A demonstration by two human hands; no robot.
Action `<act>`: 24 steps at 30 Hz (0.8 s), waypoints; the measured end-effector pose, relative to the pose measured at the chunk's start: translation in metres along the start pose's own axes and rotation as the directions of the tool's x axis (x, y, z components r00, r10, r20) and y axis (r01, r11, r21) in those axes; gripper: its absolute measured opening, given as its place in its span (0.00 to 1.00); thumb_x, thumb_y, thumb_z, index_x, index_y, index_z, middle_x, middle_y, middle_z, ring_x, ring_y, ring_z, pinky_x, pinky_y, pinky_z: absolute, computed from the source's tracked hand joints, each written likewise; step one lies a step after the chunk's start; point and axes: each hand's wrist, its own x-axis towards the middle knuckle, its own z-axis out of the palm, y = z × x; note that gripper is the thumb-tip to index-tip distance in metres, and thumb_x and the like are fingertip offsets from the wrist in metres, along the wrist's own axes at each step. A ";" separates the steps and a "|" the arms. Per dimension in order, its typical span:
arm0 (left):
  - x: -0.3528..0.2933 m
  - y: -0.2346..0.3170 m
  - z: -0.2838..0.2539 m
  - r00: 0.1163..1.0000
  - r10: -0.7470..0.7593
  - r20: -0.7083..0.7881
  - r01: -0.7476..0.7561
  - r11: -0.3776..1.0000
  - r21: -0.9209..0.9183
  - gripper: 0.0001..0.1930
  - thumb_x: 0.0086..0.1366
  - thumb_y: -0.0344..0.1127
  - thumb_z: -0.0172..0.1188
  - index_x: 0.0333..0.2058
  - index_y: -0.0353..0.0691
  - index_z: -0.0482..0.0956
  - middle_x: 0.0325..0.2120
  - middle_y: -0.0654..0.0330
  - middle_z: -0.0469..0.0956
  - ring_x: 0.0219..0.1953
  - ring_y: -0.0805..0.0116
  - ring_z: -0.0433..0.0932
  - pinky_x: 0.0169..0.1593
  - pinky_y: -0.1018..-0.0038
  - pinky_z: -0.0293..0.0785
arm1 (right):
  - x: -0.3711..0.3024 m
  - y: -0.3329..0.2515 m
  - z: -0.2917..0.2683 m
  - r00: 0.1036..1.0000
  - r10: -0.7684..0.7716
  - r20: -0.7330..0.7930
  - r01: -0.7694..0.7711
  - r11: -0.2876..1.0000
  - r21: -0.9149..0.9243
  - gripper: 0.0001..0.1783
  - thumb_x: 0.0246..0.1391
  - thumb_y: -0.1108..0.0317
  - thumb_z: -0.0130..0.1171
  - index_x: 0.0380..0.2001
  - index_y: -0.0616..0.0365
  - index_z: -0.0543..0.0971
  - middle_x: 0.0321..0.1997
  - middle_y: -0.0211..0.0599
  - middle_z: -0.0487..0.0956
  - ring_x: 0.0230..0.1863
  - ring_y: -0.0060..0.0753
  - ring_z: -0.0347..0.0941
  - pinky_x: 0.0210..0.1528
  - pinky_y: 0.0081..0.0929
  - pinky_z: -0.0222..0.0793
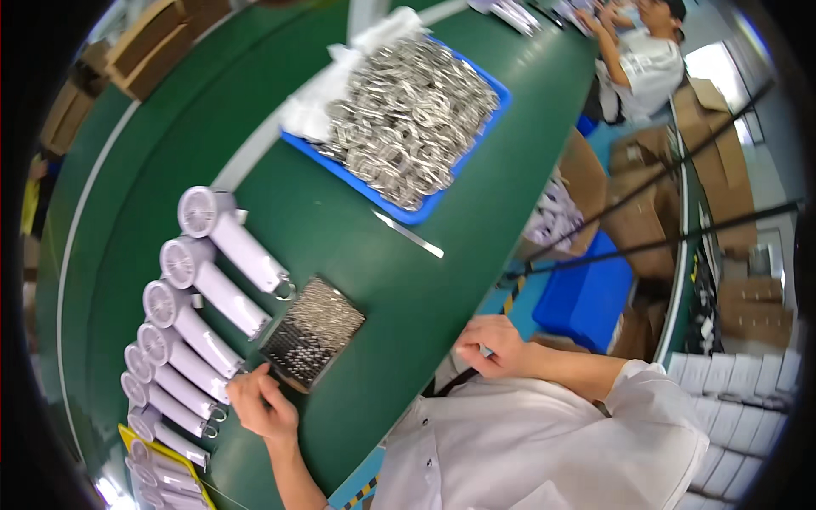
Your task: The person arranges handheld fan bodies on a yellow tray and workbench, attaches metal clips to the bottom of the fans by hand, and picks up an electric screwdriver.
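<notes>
My left hand is at the table with its fingers bent and drawn together. It is close by the handle ends of the pale lilac handheld fans, beside a small tray of metal pins. What its fingertips hold, if anything, is hidden. My right hand is closed near the table's edge, in front of my body. Its curled fingers hide whatever may be in them. Several fans lie side by side in a row, and some have a metal ring at the handle end.
A blue tray heaped with metal rings stands farther up the green table, a white bag at its side. A thin metal tool lies close by. A yellow tray, a blue bin, cartons and a co-worker surround the table.
</notes>
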 end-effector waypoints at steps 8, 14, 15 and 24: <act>0.014 0.010 0.011 0.989 0.141 0.049 -0.141 0.990 -0.009 0.06 0.66 0.23 0.51 0.29 0.32 0.75 0.23 0.55 0.76 0.26 0.62 0.72 0.35 0.68 0.68 | -0.067 0.071 0.017 0.732 0.426 -0.532 -0.563 0.818 -0.119 0.19 0.51 0.69 0.64 0.42 0.62 0.68 0.37 0.39 0.71 0.37 0.27 0.68 0.39 0.27 0.65; -0.001 0.040 0.014 0.964 0.227 0.136 -0.227 0.974 -0.013 0.12 0.46 0.29 0.64 0.32 0.49 0.78 0.20 0.63 0.71 0.22 0.60 0.70 0.24 0.63 0.63 | -0.054 0.093 0.004 0.757 0.489 -0.435 -0.579 0.810 -0.097 0.23 0.53 0.73 0.60 0.52 0.67 0.70 0.52 0.48 0.72 0.53 0.42 0.67 0.58 0.34 0.61; 0.002 0.043 0.024 0.967 0.251 0.043 -0.243 0.960 -0.141 0.10 0.50 0.30 0.64 0.33 0.46 0.79 0.19 0.62 0.71 0.22 0.60 0.70 0.26 0.63 0.65 | -0.069 0.115 -0.007 0.744 0.500 -0.443 -0.599 0.794 -0.109 0.24 0.53 0.73 0.60 0.53 0.69 0.69 0.53 0.50 0.72 0.53 0.44 0.67 0.59 0.35 0.60; 0.033 0.029 -0.058 0.956 -0.141 -0.257 0.144 0.989 -0.007 0.15 0.60 0.27 0.60 0.47 0.36 0.74 0.24 0.60 0.76 0.28 0.63 0.74 0.35 0.68 0.69 | -0.060 0.136 0.005 0.764 0.538 -0.356 -0.572 0.820 0.012 0.19 0.57 0.73 0.60 0.47 0.75 0.72 0.46 0.49 0.77 0.47 0.37 0.72 0.52 0.34 0.66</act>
